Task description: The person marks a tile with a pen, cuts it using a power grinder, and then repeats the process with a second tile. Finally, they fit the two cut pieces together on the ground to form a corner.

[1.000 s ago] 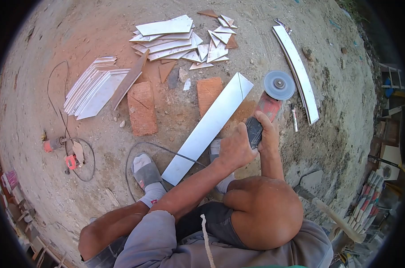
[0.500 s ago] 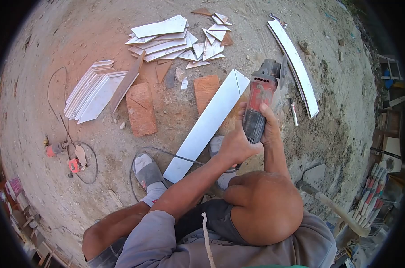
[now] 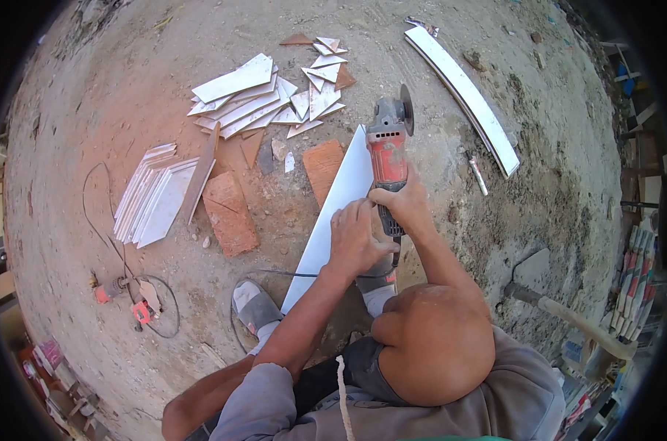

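Note:
A red and black angle grinder (image 3: 387, 151) is held over the far end of a long white tile strip (image 3: 333, 209) that lies slanted on the dirt. Its disc stands on edge beside the strip's top right corner. My right hand (image 3: 403, 202) grips the grinder's black handle. My left hand (image 3: 354, 239) sits at the rear of the handle, over the strip's right edge. The grinder's black cord (image 3: 296, 273) runs across the strip's near end. My two sandalled feet (image 3: 254, 305) are planted by the strip's near end.
Cut white tile pieces (image 3: 263, 95) lie piled at the back, and a stack of strips (image 3: 157, 195) at the left. Two red bricks (image 3: 230, 213) lie near the strip. Long white strips (image 3: 465, 92) lie at the right. A drill with cord (image 3: 120, 290) rests at left. A wooden-handled tool (image 3: 568, 316) lies at right.
The grinder has turned from disc-flat to disc-on-edge and moved left onto the strip's far end. My left hand shifted onto the rear of the handle. The view has shifted.

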